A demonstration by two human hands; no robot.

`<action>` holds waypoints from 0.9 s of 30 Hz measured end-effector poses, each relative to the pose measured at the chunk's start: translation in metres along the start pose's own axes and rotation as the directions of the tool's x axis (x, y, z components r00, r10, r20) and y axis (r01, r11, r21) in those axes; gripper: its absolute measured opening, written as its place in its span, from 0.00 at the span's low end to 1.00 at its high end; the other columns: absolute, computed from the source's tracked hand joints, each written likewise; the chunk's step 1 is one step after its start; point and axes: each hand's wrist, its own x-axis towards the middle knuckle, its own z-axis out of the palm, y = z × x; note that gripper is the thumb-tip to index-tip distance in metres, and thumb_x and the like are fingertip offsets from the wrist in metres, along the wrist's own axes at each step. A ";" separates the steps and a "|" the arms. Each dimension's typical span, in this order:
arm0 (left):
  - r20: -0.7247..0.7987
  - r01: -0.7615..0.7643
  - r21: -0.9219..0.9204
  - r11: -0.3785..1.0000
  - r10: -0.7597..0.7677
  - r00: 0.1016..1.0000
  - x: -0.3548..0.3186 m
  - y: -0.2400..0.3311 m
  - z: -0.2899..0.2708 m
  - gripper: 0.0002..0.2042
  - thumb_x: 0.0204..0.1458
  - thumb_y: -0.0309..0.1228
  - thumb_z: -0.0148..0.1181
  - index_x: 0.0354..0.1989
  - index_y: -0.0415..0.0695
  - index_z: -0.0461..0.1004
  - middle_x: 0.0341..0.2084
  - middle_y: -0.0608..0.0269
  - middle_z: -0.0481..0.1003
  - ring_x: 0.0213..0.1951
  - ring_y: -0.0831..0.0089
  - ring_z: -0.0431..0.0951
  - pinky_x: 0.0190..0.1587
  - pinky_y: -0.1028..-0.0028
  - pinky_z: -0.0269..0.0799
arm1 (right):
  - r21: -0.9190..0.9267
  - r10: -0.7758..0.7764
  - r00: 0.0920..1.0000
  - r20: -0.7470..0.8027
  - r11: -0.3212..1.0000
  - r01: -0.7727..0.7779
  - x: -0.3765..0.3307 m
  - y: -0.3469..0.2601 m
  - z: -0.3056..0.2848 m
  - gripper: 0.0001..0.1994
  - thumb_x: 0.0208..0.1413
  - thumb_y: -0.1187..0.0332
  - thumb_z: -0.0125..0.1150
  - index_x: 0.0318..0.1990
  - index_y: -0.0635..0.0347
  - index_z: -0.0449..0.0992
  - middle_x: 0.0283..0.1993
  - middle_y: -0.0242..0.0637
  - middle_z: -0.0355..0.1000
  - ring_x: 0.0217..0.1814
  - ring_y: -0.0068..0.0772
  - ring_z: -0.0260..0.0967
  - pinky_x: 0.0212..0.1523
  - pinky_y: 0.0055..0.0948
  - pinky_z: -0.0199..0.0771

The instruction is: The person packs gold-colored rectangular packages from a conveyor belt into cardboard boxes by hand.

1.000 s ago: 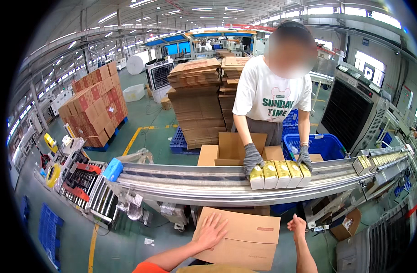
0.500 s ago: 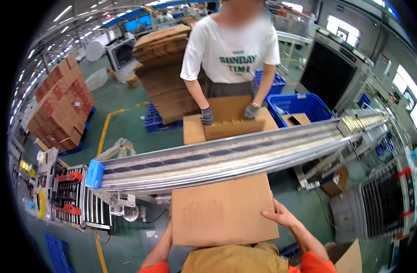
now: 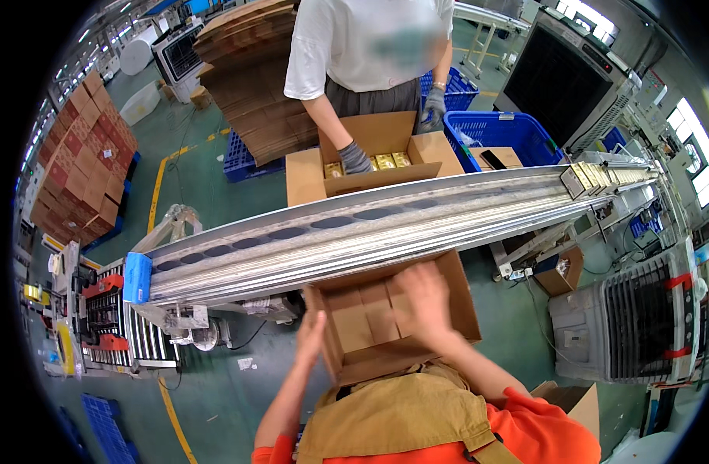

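Observation:
An open cardboard box (image 3: 358, 361) is in front of me, its inside facing up and its bottom showing folded flaps. My left hand (image 3: 311, 337) is against the outside of the box's left wall, fingers stretched out. Over the right part of the opening is my right hand (image 3: 425, 305), blurred by motion, its fingers apart and nothing visible in it.
A metal conveyor (image 3: 346, 232) crosses beyond the box, with small gold packs (image 3: 586, 179) at its right end. Across it, a gloved person reaches into another carton (image 3: 308, 174) holding gold packs. A blue crate (image 3: 517, 127) and stacked flat cardboard (image 3: 254, 85) flank that person.
The box had a closed face toward me; now its open inside shows. My right hand has moved from its right edge to over the opening. The person opposite has lifted one hand out.

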 end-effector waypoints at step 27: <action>-0.738 0.354 0.250 0.901 -0.059 0.672 0.057 -0.115 0.038 0.32 0.58 0.58 0.37 0.36 0.36 0.74 0.34 0.41 0.73 0.38 0.44 0.72 0.42 0.52 0.65 | 0.319 0.577 0.684 0.446 0.612 -0.724 -0.060 0.166 0.064 0.33 0.51 0.38 0.52 0.48 0.64 0.72 0.39 0.56 0.73 0.47 0.55 0.70 0.46 0.42 0.69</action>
